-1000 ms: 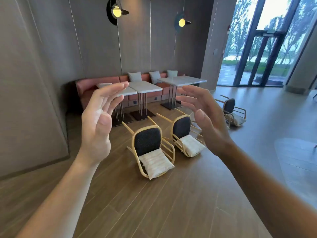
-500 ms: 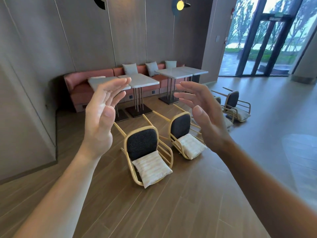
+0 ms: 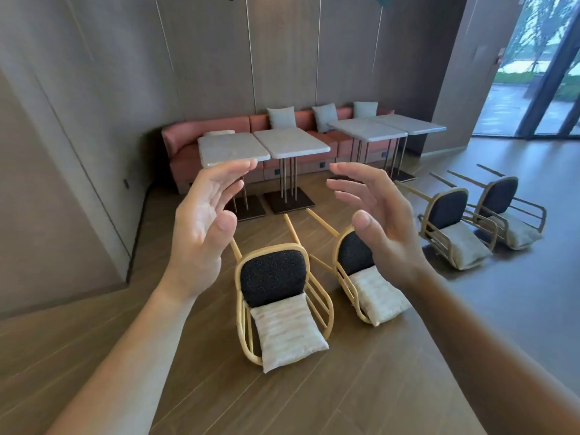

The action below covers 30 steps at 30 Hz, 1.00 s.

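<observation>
While the left hand (image 3: 201,233) and the right hand (image 3: 379,221) hover spread and empty, the nearest chair (image 3: 273,277) lies tipped on its back on the floor (image 3: 376,387). Hazard: its cushion (image 3: 288,331) may slide off on lifting; the second chair (image 3: 351,255), just beside, could be struck.

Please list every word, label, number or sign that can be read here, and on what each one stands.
None: no readable text on the tipped chairs, the tables or the wall panels.
The dark sockets under the bench are too small to read.
</observation>
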Tool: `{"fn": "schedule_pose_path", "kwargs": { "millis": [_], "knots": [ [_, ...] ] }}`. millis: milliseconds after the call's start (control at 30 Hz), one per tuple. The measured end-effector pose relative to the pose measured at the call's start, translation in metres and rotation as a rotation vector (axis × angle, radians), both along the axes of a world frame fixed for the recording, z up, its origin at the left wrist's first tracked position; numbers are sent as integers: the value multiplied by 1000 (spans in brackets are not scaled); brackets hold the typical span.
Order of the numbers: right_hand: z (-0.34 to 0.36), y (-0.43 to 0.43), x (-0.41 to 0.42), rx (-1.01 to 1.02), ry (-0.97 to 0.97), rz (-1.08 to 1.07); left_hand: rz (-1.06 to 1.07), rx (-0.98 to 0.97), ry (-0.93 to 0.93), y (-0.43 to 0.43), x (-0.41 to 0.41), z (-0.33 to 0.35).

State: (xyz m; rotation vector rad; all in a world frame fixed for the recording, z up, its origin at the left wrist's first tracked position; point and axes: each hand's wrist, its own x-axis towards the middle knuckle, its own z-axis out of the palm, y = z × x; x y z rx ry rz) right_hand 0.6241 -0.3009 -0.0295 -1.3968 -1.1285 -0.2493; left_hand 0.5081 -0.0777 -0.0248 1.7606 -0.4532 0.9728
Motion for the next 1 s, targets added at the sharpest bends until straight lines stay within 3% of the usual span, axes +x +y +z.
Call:
{"fn": "schedule_pose_path", "kwargs": {
  "millis": [633,1000],
  "knots": [
    [-53,123,309,-98,94,113,174,-100,77,105,297,-68],
    [-153,212,468,-167,255,207,308,-166,262,168,424,-155]
  ]
}}
